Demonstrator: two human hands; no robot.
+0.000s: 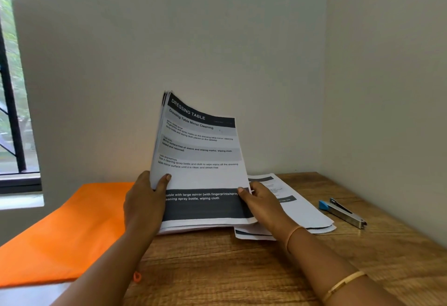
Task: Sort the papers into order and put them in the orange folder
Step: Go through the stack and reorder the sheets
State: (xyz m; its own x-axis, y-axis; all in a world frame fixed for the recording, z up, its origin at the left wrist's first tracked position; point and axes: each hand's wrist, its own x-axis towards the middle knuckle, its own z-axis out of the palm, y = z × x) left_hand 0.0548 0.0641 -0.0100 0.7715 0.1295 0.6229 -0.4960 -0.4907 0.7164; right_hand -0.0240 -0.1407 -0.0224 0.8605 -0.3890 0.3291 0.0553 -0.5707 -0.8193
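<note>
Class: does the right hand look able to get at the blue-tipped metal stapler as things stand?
Probably yes, once freed: the right hand pinches the upright printed paper stack, but only flat loose white sheets lie between it and the blue-tipped metal stapler.

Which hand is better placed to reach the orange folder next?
Probably the left hand: the orange folder lies just beside it, to the left. Both hands hold the stack of papers, but the right hand grips its far edge, nearer the loose sheets.
</note>
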